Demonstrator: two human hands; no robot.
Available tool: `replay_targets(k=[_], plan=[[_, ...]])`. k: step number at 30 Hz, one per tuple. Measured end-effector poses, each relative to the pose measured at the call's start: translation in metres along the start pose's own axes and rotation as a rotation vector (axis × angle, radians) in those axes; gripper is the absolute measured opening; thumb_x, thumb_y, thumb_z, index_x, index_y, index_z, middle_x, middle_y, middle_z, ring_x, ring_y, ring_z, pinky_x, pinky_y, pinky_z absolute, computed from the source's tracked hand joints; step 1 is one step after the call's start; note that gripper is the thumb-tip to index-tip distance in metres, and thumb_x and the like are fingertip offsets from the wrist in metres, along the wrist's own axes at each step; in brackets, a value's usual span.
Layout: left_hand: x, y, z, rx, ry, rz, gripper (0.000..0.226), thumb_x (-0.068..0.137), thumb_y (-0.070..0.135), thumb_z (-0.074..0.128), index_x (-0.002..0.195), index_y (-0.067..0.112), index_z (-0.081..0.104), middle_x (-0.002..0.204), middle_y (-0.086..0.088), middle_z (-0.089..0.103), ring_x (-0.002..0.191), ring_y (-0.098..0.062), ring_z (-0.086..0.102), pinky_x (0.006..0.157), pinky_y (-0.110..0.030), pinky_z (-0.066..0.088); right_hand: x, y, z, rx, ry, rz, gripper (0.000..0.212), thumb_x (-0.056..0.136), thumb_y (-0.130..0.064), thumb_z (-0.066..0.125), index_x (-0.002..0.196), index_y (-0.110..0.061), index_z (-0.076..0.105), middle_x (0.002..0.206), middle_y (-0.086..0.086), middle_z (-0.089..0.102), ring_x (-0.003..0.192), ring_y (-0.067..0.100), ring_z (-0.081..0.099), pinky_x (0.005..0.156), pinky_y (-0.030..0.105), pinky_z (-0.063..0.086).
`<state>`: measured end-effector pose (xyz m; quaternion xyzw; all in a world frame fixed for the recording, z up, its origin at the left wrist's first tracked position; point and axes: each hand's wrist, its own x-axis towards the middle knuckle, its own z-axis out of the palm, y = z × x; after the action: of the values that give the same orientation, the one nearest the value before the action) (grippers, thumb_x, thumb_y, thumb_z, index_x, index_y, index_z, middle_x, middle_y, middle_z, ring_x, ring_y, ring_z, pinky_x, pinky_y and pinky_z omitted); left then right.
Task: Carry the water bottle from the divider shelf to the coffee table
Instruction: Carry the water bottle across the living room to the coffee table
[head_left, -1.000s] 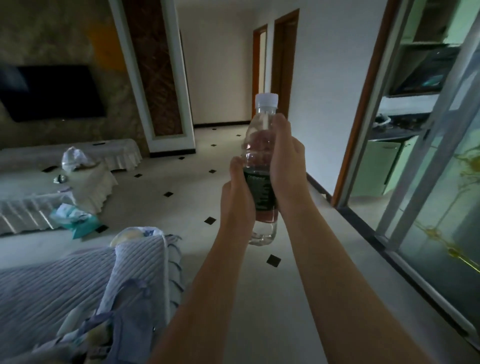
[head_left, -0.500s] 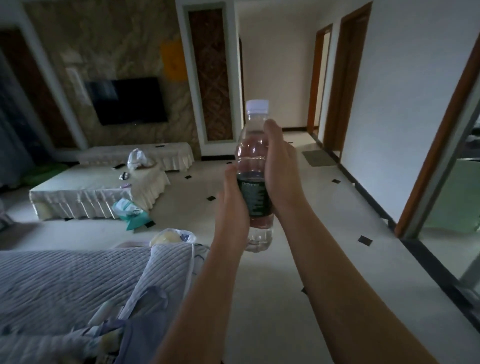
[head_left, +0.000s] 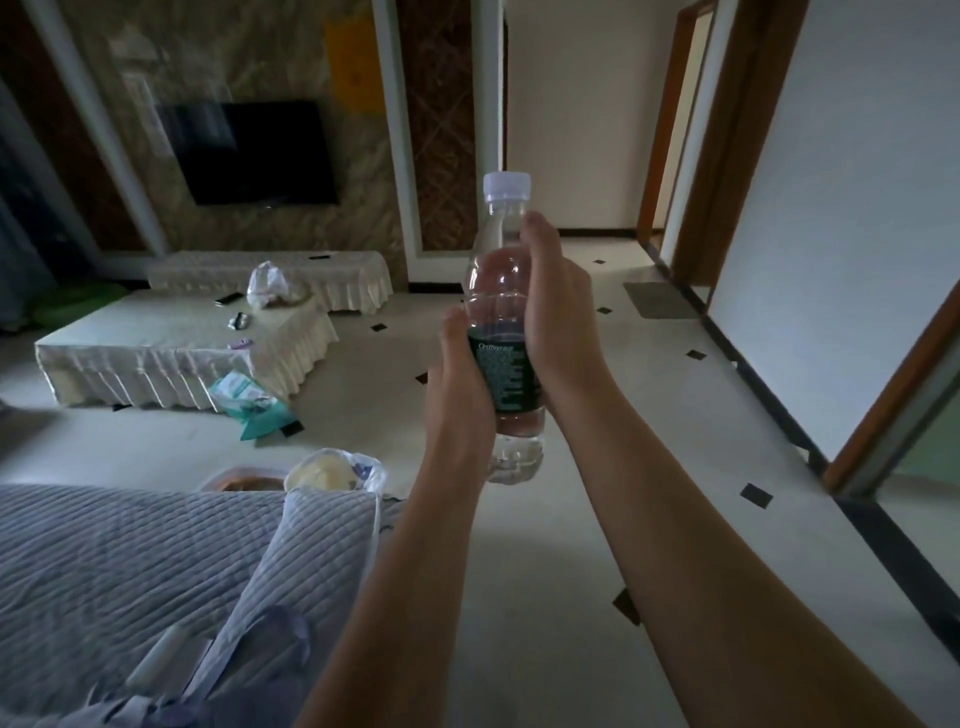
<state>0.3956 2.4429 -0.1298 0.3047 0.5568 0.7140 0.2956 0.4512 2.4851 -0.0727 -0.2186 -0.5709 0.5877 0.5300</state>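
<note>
I see both of my bare hands wrapped around the clear plastic water bottle with a white cap and dark green label (head_left: 503, 332), holding it straight up in the air in front of me, over the pale tiled floor with small black squares (head_left: 597, 545). My left hand (head_left: 460, 395) grips the lower part from the left side, and my right hand (head_left: 558, 317) grips higher up from the right, with its thumb near the neck. The bottle has clear water in it, up to about the shoulder (the top bit under the cap looks empty). The cap is on. Well ahead and to the left sits the low coffee table covered in a cream frilled cloth (head_left: 171, 358), far from the bottle. On that table I can see a see-through plastic bag (head_left: 267, 285), but I cannot tell what is in it. A teal and white packet (head_left: 249, 405) lies on the floor just beside the table. Near me, at the lower left, is a grey quilted sofa cover (head_left: 130, 561), and another thin plastic bag holding something pale yellow (head_left: 332, 470) sits just past it.
</note>
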Motion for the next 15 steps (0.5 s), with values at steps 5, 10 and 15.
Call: replay_targets(k=[5, 10, 15], plan=[[0.077, -0.008, -0.010, -0.040, 0.034, -0.021, 0.058, 0.102, 0.055, 0.029, 0.079, 0.021, 0.070, 0.077, -0.009, 0.070, 0.070, -0.021, 0.069, 0.070, -0.039, 0.057, 0.067, 0.037, 0.023, 0.014, -0.017, 0.022, 0.050, 0.101, -0.038, 0.041, 0.091, 0.004, 0.067, 0.069, 0.011, 0.067, 0.054, 0.015, 0.063, 0.052, 0.023, 0.053], [0.137, -0.017, -0.023, -0.068, 0.078, -0.046, 0.066, 0.101, 0.056, 0.033, 0.060, 0.029, 0.077, 0.064, 0.000, 0.072, 0.064, -0.018, 0.071, 0.066, -0.035, 0.058, 0.116, 0.066, 0.045, 0.026, -0.035, 0.044, 0.053, 0.100, -0.040, 0.042, 0.088, 0.004, 0.068, 0.068, 0.010, 0.070, 0.057, 0.019, 0.066, 0.055, 0.026, 0.055], [0.184, -0.026, -0.034, -0.044, 0.164, -0.011, 0.063, 0.089, 0.066, 0.033, 0.061, 0.031, 0.077, 0.074, -0.011, 0.072, 0.077, -0.032, 0.071, 0.082, -0.059, 0.057, 0.163, 0.096, 0.063, 0.055, -0.113, 0.087, 0.054, 0.100, -0.040, 0.042, 0.093, 0.006, 0.067, 0.075, 0.015, 0.070, 0.063, 0.026, 0.066, 0.060, 0.032, 0.055]])
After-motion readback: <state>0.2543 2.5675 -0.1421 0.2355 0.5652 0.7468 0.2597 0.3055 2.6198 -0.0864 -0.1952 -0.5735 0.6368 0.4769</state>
